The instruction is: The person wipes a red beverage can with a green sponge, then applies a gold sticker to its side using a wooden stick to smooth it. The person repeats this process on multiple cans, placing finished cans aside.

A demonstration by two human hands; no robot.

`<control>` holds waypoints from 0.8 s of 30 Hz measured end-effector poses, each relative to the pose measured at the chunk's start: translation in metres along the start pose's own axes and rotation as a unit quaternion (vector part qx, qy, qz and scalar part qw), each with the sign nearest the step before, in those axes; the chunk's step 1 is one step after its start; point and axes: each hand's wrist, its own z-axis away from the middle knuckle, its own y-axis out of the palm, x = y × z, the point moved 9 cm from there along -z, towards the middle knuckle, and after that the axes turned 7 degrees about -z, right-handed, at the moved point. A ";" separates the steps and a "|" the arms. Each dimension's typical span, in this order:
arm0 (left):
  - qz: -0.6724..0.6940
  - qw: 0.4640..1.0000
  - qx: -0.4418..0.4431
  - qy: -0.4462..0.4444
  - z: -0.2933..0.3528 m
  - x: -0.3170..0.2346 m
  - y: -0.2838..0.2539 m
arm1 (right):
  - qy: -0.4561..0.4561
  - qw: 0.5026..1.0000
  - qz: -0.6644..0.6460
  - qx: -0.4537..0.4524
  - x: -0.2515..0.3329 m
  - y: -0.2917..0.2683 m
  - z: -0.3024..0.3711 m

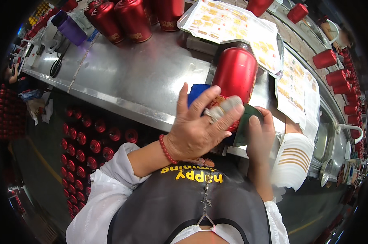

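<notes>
the red can [235, 72] already bears gold print [222, 99], partly hidden behind the splayed left hand [198, 129]. the right hand [261, 136] pinches a green sheet [243, 129] by the table's [151, 69] near edge.

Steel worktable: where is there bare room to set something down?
The widest bare patch of the steel worktable lies between the standing red bottles behind, the purple bottle at back left, the table's front edge and the single red bottle at right. Crowded: around that single bottle, with both hands and the printed sheets close by.
</notes>
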 end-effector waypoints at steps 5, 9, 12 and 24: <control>0.020 0.998 0.013 -0.060 0.009 0.027 0.008 | -0.004 1.000 0.013 0.002 0.002 0.000 0.000; 0.024 0.999 0.036 -0.010 -0.011 0.010 0.014 | -0.052 0.999 0.012 0.004 0.010 -0.005 -0.001; 0.049 0.998 0.039 0.014 -0.005 0.019 0.022 | -0.103 0.991 0.090 0.001 0.024 -0.014 0.003; 0.103 0.992 0.054 -0.038 0.013 0.040 0.033 | -0.331 0.874 0.349 0.067 0.025 0.024 0.016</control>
